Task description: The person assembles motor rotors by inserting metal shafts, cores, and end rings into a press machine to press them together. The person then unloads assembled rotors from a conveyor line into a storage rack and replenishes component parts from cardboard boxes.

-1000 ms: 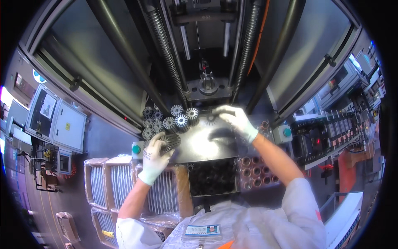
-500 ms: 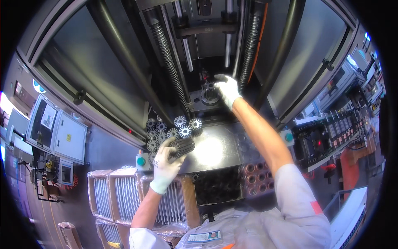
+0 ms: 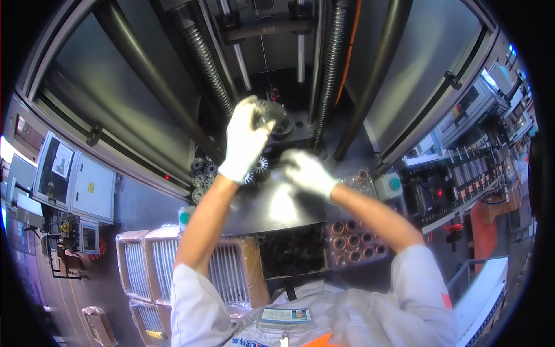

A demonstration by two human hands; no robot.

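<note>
My left hand (image 3: 244, 141), in a white glove, is wrapped around a dark slotted metal core (image 3: 269, 112). It holds the core over the round fixture (image 3: 283, 128) on the press base, partly hiding the fixture. Lower and to the right, my gloved right hand (image 3: 309, 174) hovers above the shiny metal plate (image 3: 277, 211). Motion smears its fingers, so I cannot make out whether anything is in them. Several slotted cores (image 3: 199, 180) stand grouped at the plate's left, some behind my left forearm.
Vertical press columns (image 3: 328, 75) rise around the fixture. A box of dark parts (image 3: 292, 251) and a tray of copper-coloured rings (image 3: 351, 242) lie near my body. Cartons of metal rods (image 3: 167, 260) stand at left. Green buttons (image 3: 395, 183) flank the plate.
My left hand has carried the slotted core from the grouped cores up to the fixture. My right hand has drawn back from the fixture toward me, over the plate. The view has shifted slightly.
</note>
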